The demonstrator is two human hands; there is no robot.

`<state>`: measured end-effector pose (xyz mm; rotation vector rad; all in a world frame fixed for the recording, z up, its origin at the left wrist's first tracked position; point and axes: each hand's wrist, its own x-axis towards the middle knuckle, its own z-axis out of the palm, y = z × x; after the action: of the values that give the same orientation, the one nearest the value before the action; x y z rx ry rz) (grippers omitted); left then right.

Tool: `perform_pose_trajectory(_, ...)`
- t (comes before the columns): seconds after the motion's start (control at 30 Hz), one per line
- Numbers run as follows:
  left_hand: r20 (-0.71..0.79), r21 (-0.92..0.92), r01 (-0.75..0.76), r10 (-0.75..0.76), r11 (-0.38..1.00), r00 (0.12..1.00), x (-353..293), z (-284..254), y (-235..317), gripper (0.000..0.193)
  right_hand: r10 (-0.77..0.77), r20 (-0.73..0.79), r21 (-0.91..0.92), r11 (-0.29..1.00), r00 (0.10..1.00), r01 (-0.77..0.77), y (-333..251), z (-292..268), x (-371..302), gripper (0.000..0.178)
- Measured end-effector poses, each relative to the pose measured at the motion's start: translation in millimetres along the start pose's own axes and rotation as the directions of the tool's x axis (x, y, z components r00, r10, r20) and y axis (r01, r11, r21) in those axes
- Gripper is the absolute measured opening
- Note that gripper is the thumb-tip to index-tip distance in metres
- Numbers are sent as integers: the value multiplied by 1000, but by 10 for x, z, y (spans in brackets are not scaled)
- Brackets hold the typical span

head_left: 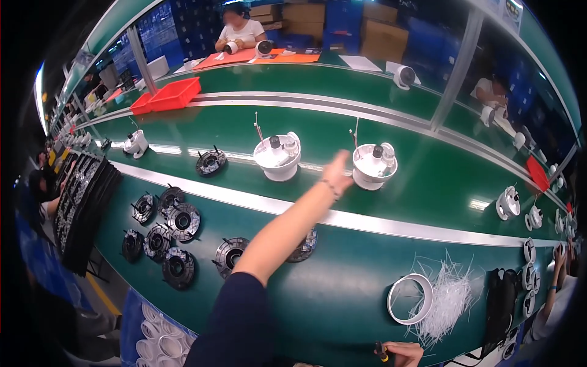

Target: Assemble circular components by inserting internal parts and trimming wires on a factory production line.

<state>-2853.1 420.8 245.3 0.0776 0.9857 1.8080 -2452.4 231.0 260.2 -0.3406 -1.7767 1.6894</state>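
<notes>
My left hand (339,171) stretches far out over the green conveyor, slightly blurred, with fingers apart. It is at the left side of a white round housing (373,171); whether it touches the housing I cannot tell. Inside that housing are a black knob-like part and a clear part, and thin wires stand up from its left. A similar white housing (278,159) stands to the left of my hand. At the bottom edge, my right hand (405,353) is closed around a black-and-yellow-handled tool (382,352), cut off by the picture's edge.
Several black round parts (183,221) lie on the near table at left, some partly behind my arm. A white ring (410,299) lies beside a pile of thin white strips (449,300). Red trays (174,95) stand beyond the conveyor. A co-worker (241,30) sits opposite.
</notes>
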Motion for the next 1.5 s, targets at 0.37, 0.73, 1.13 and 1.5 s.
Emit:
perform_pose_trajectory(0.37, -412, -173, -394, 297, 903, 861, -218, -994, 844, 38, -125, 48, 38, 992, 991, 123, -6, -71, 158, 53)
perform_pose_trajectory(0.73, 203, 145, 369, -393, 918, 897, -2837, -476, -485, 41, -327, 70, -548, 776, 942, 310, -891, -472, 831, 55)
perform_pose_trajectory(1.13, 326, 808, -384, 204, 447, 923, -3198, -827, -421, 62, 63, 420, -816, 463, 905, 346, -618, -335, 1309, 51)
perform_pose_trajectory(1.5, 657, 754, -595, 295, -279, 694, -2508, -460, -217, 29, 179, 455, -872, 291, 873, 395, -575, -201, 1428, 47)
